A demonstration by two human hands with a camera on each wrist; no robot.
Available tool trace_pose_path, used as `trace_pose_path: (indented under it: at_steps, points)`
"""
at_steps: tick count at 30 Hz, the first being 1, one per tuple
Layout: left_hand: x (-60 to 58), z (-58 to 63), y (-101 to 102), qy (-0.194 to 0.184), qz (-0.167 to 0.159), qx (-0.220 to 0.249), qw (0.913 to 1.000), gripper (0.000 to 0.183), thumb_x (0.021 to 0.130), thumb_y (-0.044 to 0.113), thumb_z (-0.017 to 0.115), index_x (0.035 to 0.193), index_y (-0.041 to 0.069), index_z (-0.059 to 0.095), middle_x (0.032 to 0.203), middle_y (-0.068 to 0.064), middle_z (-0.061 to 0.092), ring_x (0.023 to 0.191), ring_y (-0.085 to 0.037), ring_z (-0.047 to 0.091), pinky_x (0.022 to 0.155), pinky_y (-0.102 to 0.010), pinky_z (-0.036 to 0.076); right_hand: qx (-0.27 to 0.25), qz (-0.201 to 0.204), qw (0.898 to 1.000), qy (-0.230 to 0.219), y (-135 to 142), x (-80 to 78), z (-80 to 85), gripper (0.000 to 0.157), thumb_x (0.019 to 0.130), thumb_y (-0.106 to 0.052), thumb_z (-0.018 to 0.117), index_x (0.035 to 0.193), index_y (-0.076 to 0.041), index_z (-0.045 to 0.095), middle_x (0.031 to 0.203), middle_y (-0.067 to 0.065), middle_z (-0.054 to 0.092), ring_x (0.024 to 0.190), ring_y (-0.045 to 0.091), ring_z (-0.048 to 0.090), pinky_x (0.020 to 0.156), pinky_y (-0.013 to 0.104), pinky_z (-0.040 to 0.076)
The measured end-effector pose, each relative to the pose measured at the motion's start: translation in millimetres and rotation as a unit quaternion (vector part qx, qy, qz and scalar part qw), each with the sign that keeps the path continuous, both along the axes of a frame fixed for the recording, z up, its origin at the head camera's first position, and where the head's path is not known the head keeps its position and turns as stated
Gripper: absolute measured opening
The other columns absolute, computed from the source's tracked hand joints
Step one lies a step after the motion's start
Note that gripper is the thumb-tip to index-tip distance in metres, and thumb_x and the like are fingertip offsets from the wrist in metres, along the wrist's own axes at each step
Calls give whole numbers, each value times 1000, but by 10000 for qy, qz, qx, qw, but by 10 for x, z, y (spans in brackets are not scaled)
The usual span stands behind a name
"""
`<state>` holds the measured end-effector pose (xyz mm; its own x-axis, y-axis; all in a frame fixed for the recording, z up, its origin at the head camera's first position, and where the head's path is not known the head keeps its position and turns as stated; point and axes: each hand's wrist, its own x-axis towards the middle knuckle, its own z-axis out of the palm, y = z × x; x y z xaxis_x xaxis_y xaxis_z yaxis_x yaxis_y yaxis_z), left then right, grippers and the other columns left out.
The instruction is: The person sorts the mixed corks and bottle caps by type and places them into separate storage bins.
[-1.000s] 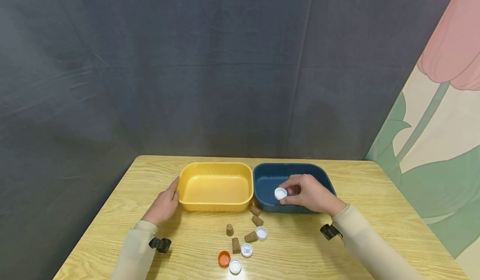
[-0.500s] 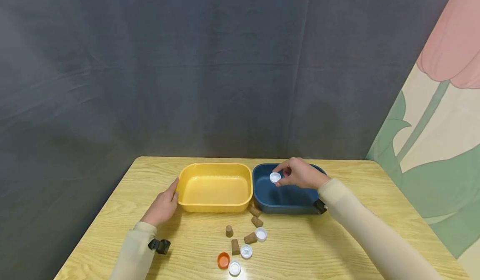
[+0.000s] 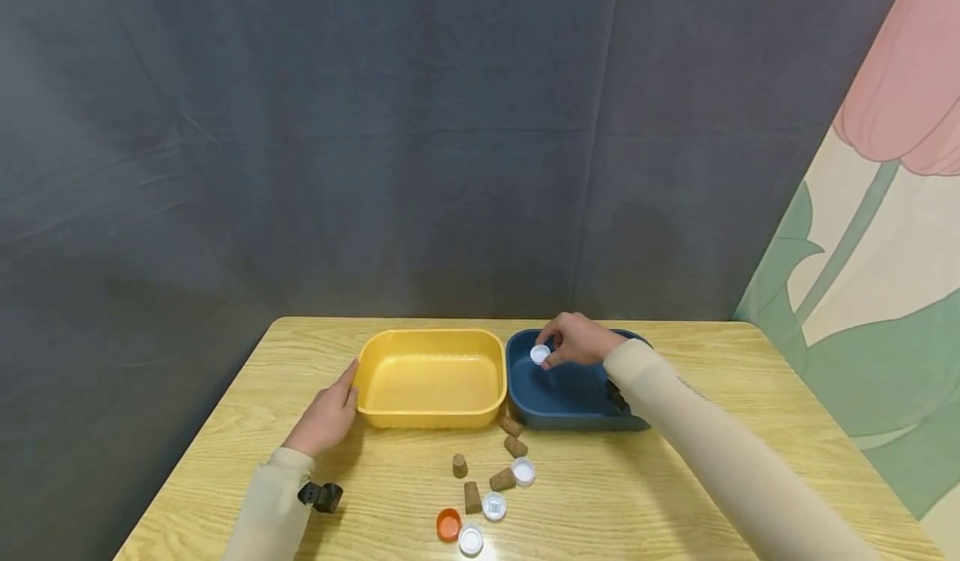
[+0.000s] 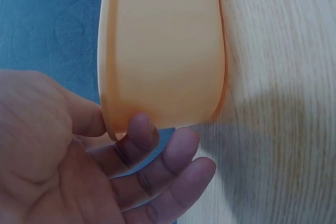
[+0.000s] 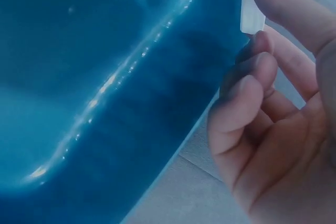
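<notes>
My right hand (image 3: 581, 340) pinches a white bottle cap (image 3: 540, 354) between thumb and fingers, above the far left part of the dark blue tray (image 3: 585, 419). Seen from the right wrist, the cap (image 5: 253, 11) is edge-on and the remaining fingers curl loosely. At the left, my left hand (image 3: 326, 415) rests against the outer left end of the yellow tray (image 3: 431, 419). In the left wrist view, its thumb and fingers (image 4: 181, 148) are slightly bent and touch around the tray's rim corner. Nothing shows inside the yellow tray; my right arm hides part of the blue one.
Several corks (image 3: 472, 498) lie on the wooden table (image 3: 600, 503) in front of the trays. Among them are white caps (image 3: 494, 507) and an orange-red cap (image 3: 448, 525). One cork (image 3: 511, 422) touches or nearly touches the trays. A dark curtain (image 3: 450, 144) hangs behind the table.
My right hand has moved away from me and leftward with the white bottle cap, from the blue tray's middle to its far left part. My left hand has stayed at the yellow tray.
</notes>
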<state>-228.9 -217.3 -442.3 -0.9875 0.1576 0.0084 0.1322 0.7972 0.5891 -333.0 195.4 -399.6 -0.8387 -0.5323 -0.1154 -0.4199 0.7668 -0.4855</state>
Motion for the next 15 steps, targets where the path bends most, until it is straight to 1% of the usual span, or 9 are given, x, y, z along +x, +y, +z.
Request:
trace_pose_path:
  at_steps: [6, 7, 8, 9, 10, 11, 13, 14, 15]
  points:
    - [4, -9, 2, -39, 26, -12, 10000, 54, 108, 9, 33, 156, -9, 15, 152, -32, 35, 139, -44, 39, 111, -56, 35, 232, -104, 9996, -116, -87, -70, -73, 29, 82, -14, 83, 110, -10, 76, 90, 1, 68, 73, 16, 56, 64, 28, 50]
    - [-2, -14, 2, -48, 33, 2, 10000, 54, 108, 8, 33, 156, -8, 15, 150, -32, 38, 132, -45, 47, 109, -55, 38, 274, -115, 9995, -101, -99, -79, -89, 29, 81, -14, 83, 109, -10, 76, 91, 1, 68, 73, 16, 57, 65, 28, 50]
    - [-7, -17, 2, -73, 46, 13, 10000, 55, 108, 9, 33, 157, -8, 15, 145, -33, 45, 123, -44, 55, 104, -53, 43, 321, -127, 9994, -78, -110, -87, -103, 29, 81, -14, 84, 109, -10, 76, 91, 1, 68, 74, 16, 57, 65, 28, 50]
    - [-12, -19, 4, -42, 43, 10, 10000, 55, 108, 9, 34, 156, -8, 16, 144, -33, 46, 115, -41, 60, 99, -50, 47, 365, -142, 9992, -62, -120, -97, -118, 29, 80, -14, 84, 108, -10, 76, 91, 1, 68, 75, 16, 57, 66, 29, 50]
    - [-18, -23, 3, -29, 45, 20, 10000, 55, 107, 8, 34, 156, -8, 16, 141, -33, 49, 101, -36, 63, 93, -46, 49, 420, -127, 9990, -31, -129, -106, -133, 30, 80, -14, 85, 108, -10, 76, 90, 2, 68, 75, 16, 58, 66, 29, 50]
    - [-25, -29, 0, -54, 61, 39, 10000, 55, 107, 9, 34, 157, -8, 16, 130, -33, 56, 86, -31, 62, 84, -42, 50, 470, -130, 9988, -17, -140, -114, -148, 30, 79, -13, 85, 107, -10, 76, 91, 2, 68, 75, 16, 58, 66, 29, 50]
    - [-38, -37, -5, -112, 100, 82, 9999, 55, 108, 10, 33, 157, -6, 16, 104, -26, 63, 64, -22, 50, 69, -36, 45, 557, -161, 9983, -44, -164, -132, -179, 29, 79, -12, 85, 107, -9, 76, 92, 2, 68, 76, 16, 58, 68, 30, 51]
    - [-42, -38, -8, -129, 119, 98, 9998, 55, 108, 10, 33, 158, -5, 16, 92, -22, 63, 61, -18, 49, 64, -34, 44, 594, -179, 9980, -80, -177, -141, -193, 29, 79, -11, 85, 107, -9, 76, 93, 3, 68, 76, 16, 58, 70, 31, 51]
    - [-45, -39, -13, -127, 135, 117, 9998, 55, 108, 10, 33, 158, -5, 16, 88, -19, 62, 59, -16, 48, 62, -33, 43, 630, -193, 9978, -115, -191, -149, -206, 30, 79, -10, 85, 107, -9, 76, 95, 3, 68, 77, 17, 58, 71, 31, 52]
